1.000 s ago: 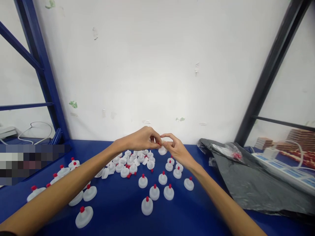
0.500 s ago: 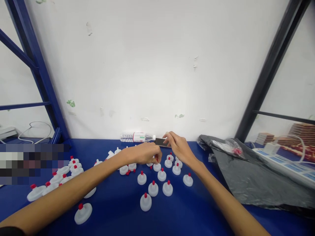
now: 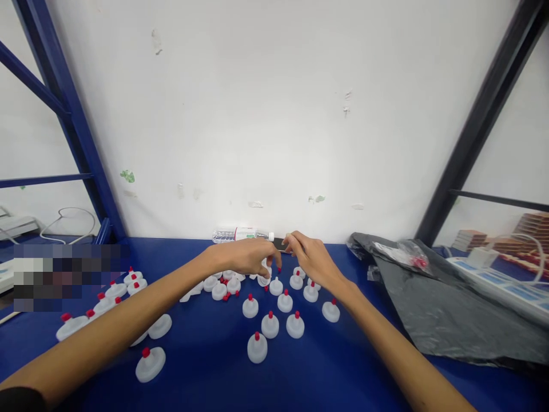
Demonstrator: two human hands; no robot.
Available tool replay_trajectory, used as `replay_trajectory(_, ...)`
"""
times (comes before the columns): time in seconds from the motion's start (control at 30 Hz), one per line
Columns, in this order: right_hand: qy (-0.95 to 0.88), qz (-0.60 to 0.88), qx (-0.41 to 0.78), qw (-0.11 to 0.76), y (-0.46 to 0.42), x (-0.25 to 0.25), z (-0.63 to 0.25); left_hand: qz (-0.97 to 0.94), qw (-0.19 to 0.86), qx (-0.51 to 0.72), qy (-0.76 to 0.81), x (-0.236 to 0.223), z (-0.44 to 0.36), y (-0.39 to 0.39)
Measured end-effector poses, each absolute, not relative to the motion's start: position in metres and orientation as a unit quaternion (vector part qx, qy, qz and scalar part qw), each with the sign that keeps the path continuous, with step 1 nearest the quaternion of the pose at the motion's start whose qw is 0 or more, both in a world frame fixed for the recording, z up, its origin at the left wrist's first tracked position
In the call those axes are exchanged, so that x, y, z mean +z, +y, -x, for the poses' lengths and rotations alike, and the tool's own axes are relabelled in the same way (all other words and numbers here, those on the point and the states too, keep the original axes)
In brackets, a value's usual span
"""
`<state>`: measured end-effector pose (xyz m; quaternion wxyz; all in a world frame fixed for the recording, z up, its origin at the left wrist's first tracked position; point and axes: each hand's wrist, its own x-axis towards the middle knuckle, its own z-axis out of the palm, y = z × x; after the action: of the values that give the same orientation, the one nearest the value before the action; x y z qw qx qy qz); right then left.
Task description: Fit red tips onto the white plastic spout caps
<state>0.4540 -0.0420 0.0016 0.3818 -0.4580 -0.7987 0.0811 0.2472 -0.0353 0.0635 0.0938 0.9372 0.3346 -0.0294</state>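
Observation:
My left hand (image 3: 244, 257) hangs over a heap of white caps (image 3: 218, 286) with its fingers curled down, pinching what looks like a white cap at their tips. Close to its right, my right hand (image 3: 313, 260) is raised a little, fingertips pinched together; what they hold is too small to make out. Below both hands, several white caps with red tips (image 3: 257, 347) stand upright in loose rows on the blue table (image 3: 206, 377). Loose red tips (image 3: 229, 296) lie by the heap.
More red-tipped caps (image 3: 150, 364) sit scattered at the left. A water bottle (image 3: 240, 234) and a dark flat object (image 3: 281, 244) lie against the white wall. At the right are a black plastic bag (image 3: 429, 309), a clear bag with red pieces (image 3: 403, 257), and a power strip (image 3: 506, 292).
My left hand dropped from the raised meeting with the right hand, set a cap down among the standing ones, and now hovers over the heap. The right hand stayed raised.

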Motion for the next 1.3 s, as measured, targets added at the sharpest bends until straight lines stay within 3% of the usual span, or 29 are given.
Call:
replay_trajectory(0.43,-0.842,0.488,-0.004,0.23,-0.036,-0.014,-0.456,-0.93,0.072,-0.057,0.355,0.05,-0.244,-0.023)
replay_trajectory(0.67,-0.825,0.534,0.021,0.186,-0.023,-0.017,-0.475,-0.93,0.113,-0.019,0.348,0.061,-0.234,-0.019)
replay_trajectory(1.0,-0.825,0.554,0.07,0.087,-0.015,-0.014,-0.49,-0.925,0.082,0.016,0.372,0.069,-0.235,-0.027)
replay_trajectory(1.3,-0.829,0.55,0.091,0.048,-0.015,-0.014,-0.494,-0.924,0.079,0.014,0.373,0.065,-0.231,-0.02)
